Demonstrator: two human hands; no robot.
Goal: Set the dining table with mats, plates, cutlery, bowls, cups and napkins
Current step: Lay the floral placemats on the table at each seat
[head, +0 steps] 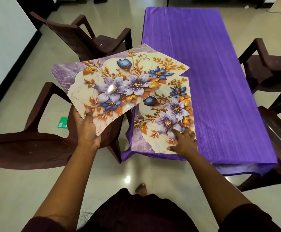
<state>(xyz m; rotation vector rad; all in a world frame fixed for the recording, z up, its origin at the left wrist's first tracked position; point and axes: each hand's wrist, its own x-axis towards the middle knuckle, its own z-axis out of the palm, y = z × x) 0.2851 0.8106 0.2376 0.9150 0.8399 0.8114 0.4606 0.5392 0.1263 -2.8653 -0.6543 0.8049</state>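
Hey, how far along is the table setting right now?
Barely started. Done: one floral mat lies on the near left corner of the purple tablecloth, the right hand pressing it flat. In hand: the left hand holds the stack of mats above a chair. Left: remaining mats; no plates, cutlery, bowls, cups or napkins in view.

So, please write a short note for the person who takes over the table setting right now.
Left hand: grips the stack of floral mats, held in the air over a brown chair.
Right hand: fingers flat on the one mat laid at the near left corner of the purple table.
Done: first mat placed.
Left: remaining mats, then plates, cutlery, bowls, cups, napkins; none of these in view.
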